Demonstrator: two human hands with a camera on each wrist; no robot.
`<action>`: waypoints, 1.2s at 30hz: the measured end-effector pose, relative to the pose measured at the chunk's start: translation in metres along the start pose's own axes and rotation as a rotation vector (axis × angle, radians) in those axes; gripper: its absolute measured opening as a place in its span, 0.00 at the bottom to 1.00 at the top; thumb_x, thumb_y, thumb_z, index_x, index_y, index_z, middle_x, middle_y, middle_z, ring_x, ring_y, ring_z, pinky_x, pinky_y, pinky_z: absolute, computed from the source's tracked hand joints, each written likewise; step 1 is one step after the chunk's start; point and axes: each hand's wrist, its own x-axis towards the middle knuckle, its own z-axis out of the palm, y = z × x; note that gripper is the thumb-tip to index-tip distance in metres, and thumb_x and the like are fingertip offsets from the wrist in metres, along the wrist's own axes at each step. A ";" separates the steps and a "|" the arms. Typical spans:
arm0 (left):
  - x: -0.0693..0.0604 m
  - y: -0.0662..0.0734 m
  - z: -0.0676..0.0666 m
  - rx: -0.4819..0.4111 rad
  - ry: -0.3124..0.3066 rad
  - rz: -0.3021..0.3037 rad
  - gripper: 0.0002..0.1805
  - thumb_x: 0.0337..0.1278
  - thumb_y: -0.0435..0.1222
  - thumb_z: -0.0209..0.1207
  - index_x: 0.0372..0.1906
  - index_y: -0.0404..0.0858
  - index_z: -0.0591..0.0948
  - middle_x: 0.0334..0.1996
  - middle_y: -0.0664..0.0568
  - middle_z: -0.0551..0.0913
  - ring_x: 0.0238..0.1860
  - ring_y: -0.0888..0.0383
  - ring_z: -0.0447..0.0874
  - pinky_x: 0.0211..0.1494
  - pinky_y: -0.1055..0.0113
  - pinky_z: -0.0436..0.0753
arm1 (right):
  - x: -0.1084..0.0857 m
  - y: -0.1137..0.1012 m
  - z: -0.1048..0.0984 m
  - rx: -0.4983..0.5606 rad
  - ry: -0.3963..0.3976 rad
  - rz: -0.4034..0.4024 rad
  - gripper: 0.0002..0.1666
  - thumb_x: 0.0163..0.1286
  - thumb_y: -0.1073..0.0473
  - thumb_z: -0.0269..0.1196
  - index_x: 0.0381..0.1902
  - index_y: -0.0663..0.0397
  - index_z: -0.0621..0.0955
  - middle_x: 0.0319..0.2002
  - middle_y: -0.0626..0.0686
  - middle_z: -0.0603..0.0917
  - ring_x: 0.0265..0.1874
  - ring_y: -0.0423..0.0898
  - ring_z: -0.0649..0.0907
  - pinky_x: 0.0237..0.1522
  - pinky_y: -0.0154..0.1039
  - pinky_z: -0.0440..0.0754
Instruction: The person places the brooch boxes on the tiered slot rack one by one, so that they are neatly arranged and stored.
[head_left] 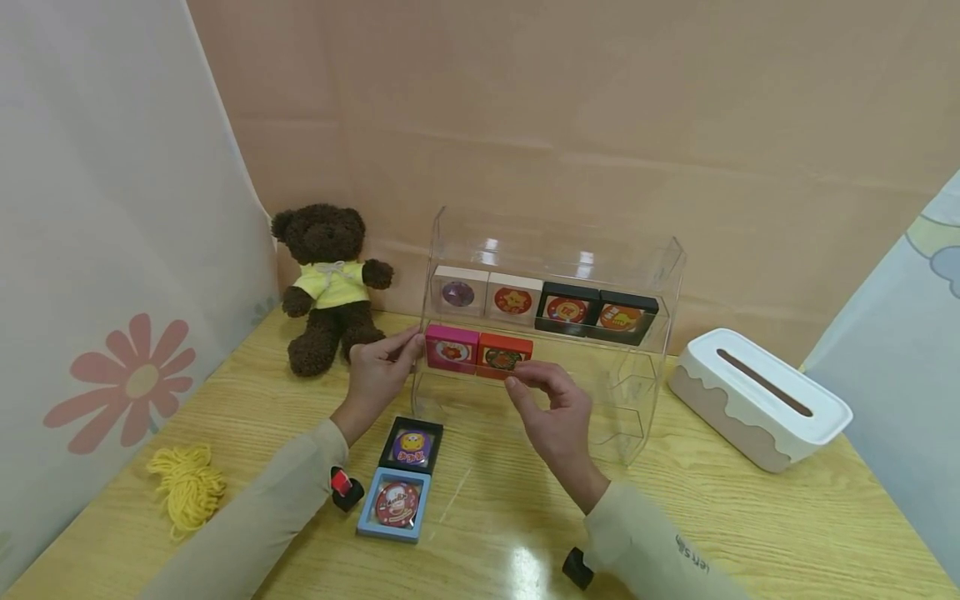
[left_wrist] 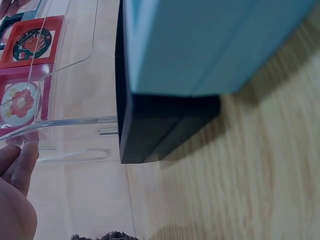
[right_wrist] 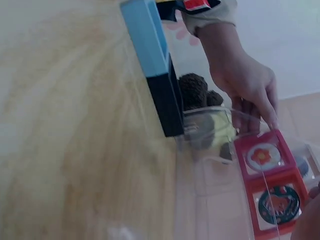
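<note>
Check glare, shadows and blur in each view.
Head: bright glare on the table, small highlights on the clear rack; left wrist: blue frame looms large and soft-edged, shadow falling beside the black frame; right wrist: hazy overall, table grain smeared.

A dark brown teddy bear in a yellow top is at the back left of the wooden table, before a peach backdrop. Yellow yarn lies bundled near the left edge, beside a pale cloth printed with a pink flower. A white-lidded, slotted tissue box rests at the right.
</note>
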 end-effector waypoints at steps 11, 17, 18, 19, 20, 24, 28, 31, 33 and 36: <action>0.005 0.022 -0.001 0.026 0.013 0.015 0.09 0.52 0.18 0.61 0.40 0.21 0.83 0.27 0.35 0.84 0.14 0.51 0.81 0.19 0.74 0.80 | -0.025 -0.011 0.012 -0.046 -0.219 0.124 0.12 0.55 0.80 0.65 0.39 0.73 0.82 0.39 0.63 0.83 0.37 0.46 0.82 0.40 0.55 0.82; 0.004 0.018 -0.001 0.042 0.016 0.029 0.09 0.50 0.18 0.62 0.39 0.21 0.84 0.26 0.36 0.84 0.13 0.53 0.81 0.18 0.73 0.80 | -0.045 0.003 0.018 -0.043 -0.339 0.098 0.15 0.54 0.77 0.67 0.42 0.70 0.82 0.42 0.61 0.83 0.40 0.49 0.83 0.40 0.51 0.83; 0.003 0.015 0.000 0.041 0.019 0.030 0.09 0.51 0.18 0.62 0.40 0.22 0.84 0.26 0.37 0.84 0.13 0.55 0.81 0.18 0.73 0.80 | -0.048 0.007 0.019 -0.042 -0.358 0.097 0.16 0.55 0.76 0.68 0.43 0.68 0.82 0.42 0.60 0.84 0.41 0.49 0.83 0.41 0.49 0.83; 0.003 0.011 0.000 0.038 0.020 0.029 0.09 0.51 0.19 0.62 0.40 0.23 0.84 0.26 0.38 0.84 0.13 0.56 0.81 0.18 0.74 0.79 | -0.052 0.010 0.020 -0.042 -0.376 0.099 0.16 0.55 0.74 0.69 0.44 0.66 0.82 0.43 0.58 0.84 0.42 0.50 0.83 0.41 0.48 0.83; 0.002 0.006 0.001 0.036 0.021 0.027 0.09 0.52 0.20 0.63 0.40 0.24 0.85 0.26 0.38 0.85 0.13 0.56 0.81 0.18 0.74 0.79 | -0.054 0.011 0.021 -0.043 -0.393 0.096 0.17 0.56 0.72 0.69 0.45 0.65 0.83 0.43 0.57 0.84 0.42 0.50 0.83 0.42 0.47 0.83; 0.000 0.001 0.001 0.024 0.019 0.021 0.09 0.54 0.23 0.63 0.42 0.27 0.85 0.26 0.41 0.85 0.14 0.58 0.81 0.19 0.74 0.80 | -0.061 0.011 0.025 -0.027 -0.448 0.104 0.17 0.59 0.66 0.70 0.47 0.60 0.83 0.44 0.54 0.84 0.43 0.53 0.83 0.43 0.44 0.82; -0.001 0.000 0.000 0.011 0.014 0.013 0.09 0.55 0.23 0.62 0.42 0.27 0.85 0.27 0.41 0.85 0.14 0.59 0.82 0.20 0.75 0.80 | -0.066 0.008 0.028 -0.013 -0.489 0.113 0.16 0.60 0.63 0.69 0.47 0.60 0.83 0.44 0.54 0.84 0.42 0.54 0.83 0.43 0.44 0.83; -0.001 0.001 0.000 0.012 0.010 0.015 0.09 0.55 0.24 0.62 0.42 0.28 0.85 0.27 0.41 0.85 0.14 0.59 0.82 0.20 0.75 0.80 | -0.069 0.006 0.029 -0.012 -0.528 0.164 0.18 0.61 0.60 0.69 0.48 0.60 0.83 0.44 0.56 0.84 0.43 0.54 0.83 0.43 0.44 0.82; -0.001 0.000 0.000 0.012 0.009 0.017 0.09 0.56 0.24 0.62 0.42 0.27 0.85 0.27 0.41 0.85 0.14 0.60 0.82 0.20 0.75 0.80 | -0.071 0.005 0.030 -0.012 -0.562 0.208 0.19 0.61 0.58 0.69 0.48 0.61 0.83 0.45 0.56 0.84 0.43 0.54 0.82 0.44 0.44 0.82; -0.001 0.000 0.001 0.012 0.013 0.023 0.09 0.55 0.24 0.62 0.42 0.27 0.85 0.27 0.41 0.85 0.14 0.60 0.82 0.19 0.74 0.80 | -0.073 0.005 0.032 -0.020 -0.618 0.257 0.21 0.60 0.56 0.70 0.49 0.62 0.82 0.46 0.56 0.83 0.44 0.54 0.82 0.45 0.44 0.82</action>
